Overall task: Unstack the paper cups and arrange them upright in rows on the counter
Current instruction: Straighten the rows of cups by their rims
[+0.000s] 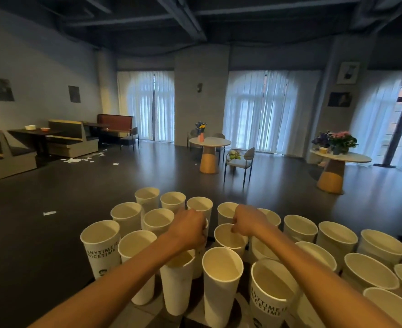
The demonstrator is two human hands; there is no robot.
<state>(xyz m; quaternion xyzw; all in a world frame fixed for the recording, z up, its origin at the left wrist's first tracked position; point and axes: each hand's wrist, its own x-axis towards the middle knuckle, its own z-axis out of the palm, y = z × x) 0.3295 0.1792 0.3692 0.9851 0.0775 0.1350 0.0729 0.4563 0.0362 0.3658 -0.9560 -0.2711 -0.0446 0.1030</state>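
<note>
Several white paper cups stand upright in rough rows on the counter, some printed "ANYTIME IS NICE TIME". My left hand reaches over the middle of the group with its fingers curled round a cup, of which only a white sliver shows past the hand. My right hand is beside it, fingers curled, with the thumb at the far rim of an upright cup. What the fingers hold on the far side is hidden.
More cups crowd the right side and the near edge. Beyond the counter lies a dark floor with round tables, a chair, booths at left and scattered paper scraps.
</note>
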